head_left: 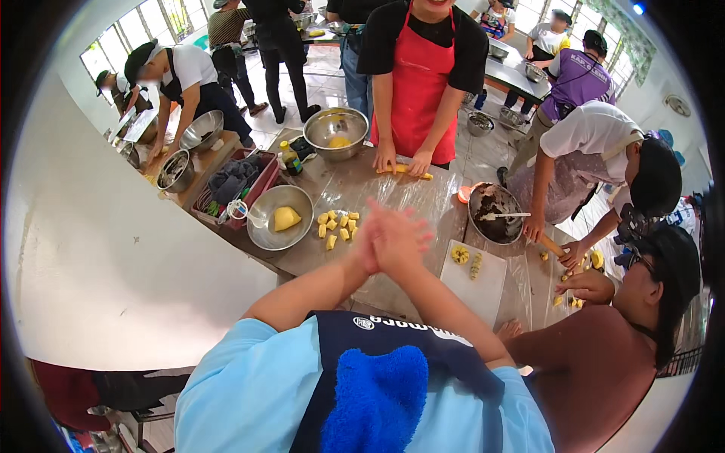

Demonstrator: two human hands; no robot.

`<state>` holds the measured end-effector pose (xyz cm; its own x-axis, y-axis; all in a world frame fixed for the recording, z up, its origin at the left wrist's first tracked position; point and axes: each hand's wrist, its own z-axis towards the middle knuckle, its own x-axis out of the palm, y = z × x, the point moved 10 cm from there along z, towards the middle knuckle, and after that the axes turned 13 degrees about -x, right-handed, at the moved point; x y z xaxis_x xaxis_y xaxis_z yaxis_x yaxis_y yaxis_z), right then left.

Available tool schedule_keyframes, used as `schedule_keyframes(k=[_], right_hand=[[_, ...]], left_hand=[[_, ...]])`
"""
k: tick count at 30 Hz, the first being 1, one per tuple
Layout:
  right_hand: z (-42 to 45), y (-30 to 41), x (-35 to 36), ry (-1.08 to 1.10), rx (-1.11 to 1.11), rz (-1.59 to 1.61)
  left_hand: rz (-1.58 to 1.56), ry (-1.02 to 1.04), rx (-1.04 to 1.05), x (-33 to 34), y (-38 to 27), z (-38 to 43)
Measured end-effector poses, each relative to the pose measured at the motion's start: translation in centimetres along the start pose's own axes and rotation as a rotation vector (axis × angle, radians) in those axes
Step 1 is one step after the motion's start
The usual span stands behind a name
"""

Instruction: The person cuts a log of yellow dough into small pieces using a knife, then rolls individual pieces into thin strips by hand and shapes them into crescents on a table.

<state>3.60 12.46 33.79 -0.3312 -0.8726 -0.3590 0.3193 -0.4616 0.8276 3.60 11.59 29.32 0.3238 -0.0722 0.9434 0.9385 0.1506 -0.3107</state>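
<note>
My left hand [371, 240] and my right hand [399, 240] are pressed palm to palm above the plastic-covered table [416, 201]. Their fingers are blurred, and whatever may lie between the palms is hidden. Just left of them, several cut pieces of yellow dough [331, 242] lie on the plastic. A larger lump of yellow dough [286, 218] rests in a steel bowl [266, 238] farther left. To the right, a white board [476, 289] carries a round dough piece [460, 255] with dark marks and a narrow strip of dough [476, 266].
Across the table a person in a red apron [425, 73] handles a yellow dough roll [405, 170]. At right, a bowl of dark filling [495, 212] holds a spatula [504, 215]; co-workers use a rolling pin [552, 246]. A crate [263, 175] and bottle [290, 158] stand at left.
</note>
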Motion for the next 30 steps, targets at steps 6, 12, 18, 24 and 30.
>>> schedule_keyframes(k=[6,12,18,24,30], right_hand=[[-1.7,-0.3,2.6,0.204,-0.433,-0.662],[0.4,-2.5,1.6,0.427,-0.276,-0.428],[1.7,-2.4,-4.6,0.191,0.049,0.227],[1.6,-1.4,-4.4,0.109,-0.006,0.316],[1.8,3.1,-7.2,-0.235,-0.377,-0.373]], left_hand=[[0.092,-0.538,0.106,-4.4,-3.3,-3.1],[0.352,-0.597,0.050,-6.2,-4.1,-3.7],[0.394,-0.637,0.039,-4.6,-4.9,-5.1],[0.374,-0.604,0.096,-3.7,-5.2,-4.1],[-0.158,-0.116,0.058,2.6,-1.7,0.1]])
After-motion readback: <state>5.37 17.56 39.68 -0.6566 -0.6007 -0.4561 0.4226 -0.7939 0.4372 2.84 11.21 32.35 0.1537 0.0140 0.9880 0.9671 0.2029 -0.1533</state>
